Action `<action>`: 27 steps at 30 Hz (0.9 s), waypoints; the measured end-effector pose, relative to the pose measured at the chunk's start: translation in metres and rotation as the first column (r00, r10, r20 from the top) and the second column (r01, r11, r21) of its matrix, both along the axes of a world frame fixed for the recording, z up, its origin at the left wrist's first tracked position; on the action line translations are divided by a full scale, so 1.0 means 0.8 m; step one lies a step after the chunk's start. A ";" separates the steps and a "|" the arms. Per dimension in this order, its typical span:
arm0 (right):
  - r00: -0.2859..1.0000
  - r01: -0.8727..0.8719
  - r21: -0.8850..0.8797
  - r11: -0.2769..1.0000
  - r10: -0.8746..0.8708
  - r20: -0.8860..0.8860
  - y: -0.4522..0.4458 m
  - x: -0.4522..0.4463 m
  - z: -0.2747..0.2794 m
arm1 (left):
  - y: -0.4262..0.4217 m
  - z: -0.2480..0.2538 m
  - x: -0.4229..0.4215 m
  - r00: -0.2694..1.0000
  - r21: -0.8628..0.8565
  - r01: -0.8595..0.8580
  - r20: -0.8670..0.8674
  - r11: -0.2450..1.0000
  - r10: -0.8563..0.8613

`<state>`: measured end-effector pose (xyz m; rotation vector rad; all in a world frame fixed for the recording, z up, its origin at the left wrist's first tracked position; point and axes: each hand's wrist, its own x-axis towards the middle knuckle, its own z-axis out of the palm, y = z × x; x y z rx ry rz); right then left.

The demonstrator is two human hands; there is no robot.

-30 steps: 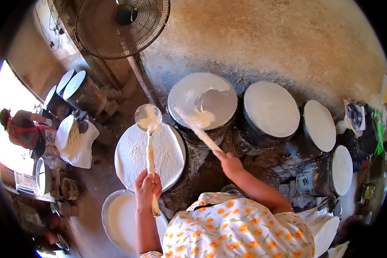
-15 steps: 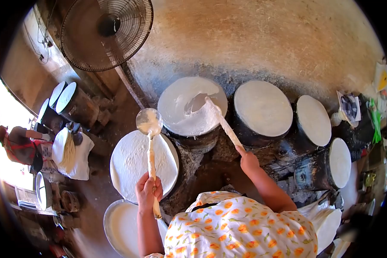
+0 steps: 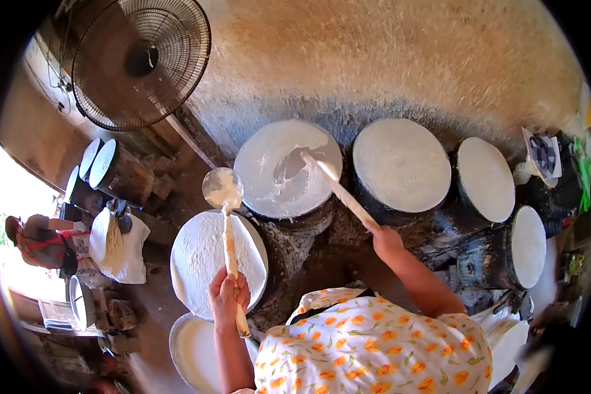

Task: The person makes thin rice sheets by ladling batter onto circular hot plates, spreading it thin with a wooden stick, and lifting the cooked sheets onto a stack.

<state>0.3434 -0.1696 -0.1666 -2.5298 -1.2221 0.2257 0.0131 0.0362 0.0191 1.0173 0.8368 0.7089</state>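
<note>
My left hand (image 3: pixel 228 293) is closed around the pale wooden handle of a ladle (image 3: pixel 223 189). Its round, whitish-coated bowl hangs above the gap between two white drum tops. With my right hand (image 3: pixel 387 243) I grip a wooden paddle (image 3: pixel 348 200), whose far end lies over the back drum top (image 3: pixel 259 161). White paste covers that top, with a greyer bare-looking patch by the paddle tip. Nearer my left hand, another drum top (image 3: pixel 200 262) carries a bumpy white layer, lifted at its right edge. Below it sits a wide pan (image 3: pixel 194 348) of pale liquid, partly behind my left forearm.
More white-topped drums stand to the right, including one by the wall (image 3: pixel 400 164) and two farther right (image 3: pixel 484 178) (image 3: pixel 528 246). A large fan (image 3: pixel 177 72) stands at upper left. Another person (image 3: pixel 43 240) is at far left beside a white-covered stand (image 3: pixel 134 246).
The view has shifted slightly. Against the back drum, the paddle tip has moved a little left and its handle tilts lower, with my right hand farther right. The ladle stays held up.
</note>
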 end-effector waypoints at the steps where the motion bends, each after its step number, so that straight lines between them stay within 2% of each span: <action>1: 0.999 0.031 0.007 0.999 -0.031 -0.022 0.026 0.015 0.005 | 0.001 -0.001 0.004 1.000 -0.001 0.007 0.007 1.000 -0.007; 3: 0.997 0.061 0.018 0.998 -0.060 -0.047 0.054 0.023 -0.002 | 0.000 0.002 0.011 1.000 0.003 0.012 0.012 1.000 -0.012; 5: 0.984 -0.043 0.298 0.954 0.092 -0.154 0.068 0.025 -0.013 | -0.002 0.006 0.018 1.000 -0.002 0.004 0.010 1.000 -0.004; 6: 0.974 -0.143 0.426 0.894 0.203 -0.100 0.055 0.015 -0.017 | -0.002 0.008 0.019 1.000 0.003 -0.003 0.009 1.000 0.003; 8: 0.962 -0.187 0.155 0.970 0.212 -0.171 0.021 -0.005 0.021 | -0.005 0.008 0.016 1.000 0.036 -0.005 -0.010 0.999 0.005; 9: 0.960 -0.197 0.156 0.968 0.222 -0.169 0.016 0.000 0.015 | -0.006 0.006 0.015 1.000 0.037 -0.015 -0.009 0.999 0.015; 11: 0.988 -0.024 0.118 0.993 0.042 -0.151 0.007 0.010 0.001 | -0.010 0.003 0.012 0.999 0.022 -0.028 -0.028 0.999 0.029; 12: 0.992 -0.028 0.214 0.976 0.054 -0.116 0.024 0.026 -0.018 | -0.012 0.003 0.012 0.999 0.021 -0.033 -0.029 0.999 0.034; 14: 0.993 0.009 0.256 0.967 0.023 -0.120 0.078 0.056 -0.026 | -0.015 0.006 0.012 0.999 -0.010 -0.035 0.003 0.999 0.035; 16: 0.990 0.012 0.462 0.887 0.054 -0.129 0.132 0.082 -0.031 | -0.020 0.013 0.014 0.996 -0.050 -0.058 0.067 0.997 0.061; 18: 0.967 0.101 0.236 0.966 -0.040 -0.251 0.161 0.087 0.006 | -0.027 0.017 0.013 0.989 -0.092 -0.075 0.124 0.993 0.086; 19: 0.944 0.121 0.208 0.971 -0.048 -0.326 0.165 0.084 0.027 | -0.030 0.018 0.012 0.990 -0.063 -0.108 0.080 0.992 0.113; 20: 0.944 0.117 0.214 0.970 -0.042 -0.327 0.160 0.081 0.031 | -0.032 0.018 0.009 0.989 -0.031 -0.140 0.039 0.990 0.141; 22: 0.951 0.036 0.471 0.881 0.114 -0.286 0.136 0.077 0.023 | -0.037 0.020 -0.003 0.987 -0.025 -0.159 0.017 0.987 0.160; 23: 0.984 -0.027 0.538 0.842 0.116 -0.132 0.127 0.078 0.017 | -0.040 0.019 -0.008 0.985 -0.026 -0.174 -0.006 0.984 0.174; 24: 0.984 -0.027 0.539 0.842 0.116 -0.132 0.122 0.079 0.012 | -0.040 0.016 -0.019 0.985 -0.025 -0.174 -0.006 0.984 0.174; 25: 0.990 0.033 0.311 0.950 0.012 -0.142 0.115 0.075 0.027 | -0.035 0.015 -0.034 0.985 -0.107 -0.126 0.104 0.986 0.137; 26: 0.988 0.101 0.065 0.993 -0.093 -0.127 0.110 0.074 0.034 | -0.034 0.012 -0.045 0.971 -0.182 -0.067 0.215 0.981 0.106; 27: 0.994 0.060 0.057 0.997 -0.055 -0.090 0.115 0.077 0.017 | -0.036 0.003 -0.053 0.816 -0.312 0.014 0.553 0.950 0.170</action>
